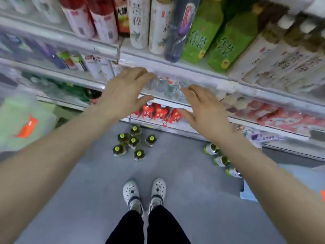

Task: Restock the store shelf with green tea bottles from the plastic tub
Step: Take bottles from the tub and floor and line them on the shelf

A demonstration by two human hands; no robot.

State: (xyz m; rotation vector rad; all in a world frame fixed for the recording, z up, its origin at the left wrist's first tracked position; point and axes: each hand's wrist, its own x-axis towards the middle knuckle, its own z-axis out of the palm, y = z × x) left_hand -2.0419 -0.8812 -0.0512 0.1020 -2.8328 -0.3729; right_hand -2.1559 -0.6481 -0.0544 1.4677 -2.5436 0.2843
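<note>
Both hands are held out before the shelf in the middle of the frame. The left hand is spread, fingers apart, their tips at the shelf's front rail, and nothing is gripped. The right hand is likewise opened and empty. Seven green-capped bottles are stood upright in a cluster on the floor at lower centre. Three more bottles are laid on their sides beside the right forearm.

Bare forearms run back from the left grip and right grip. Well below them are black trousers and white perforated clogs with small dark charms and grey heel straps.
</note>
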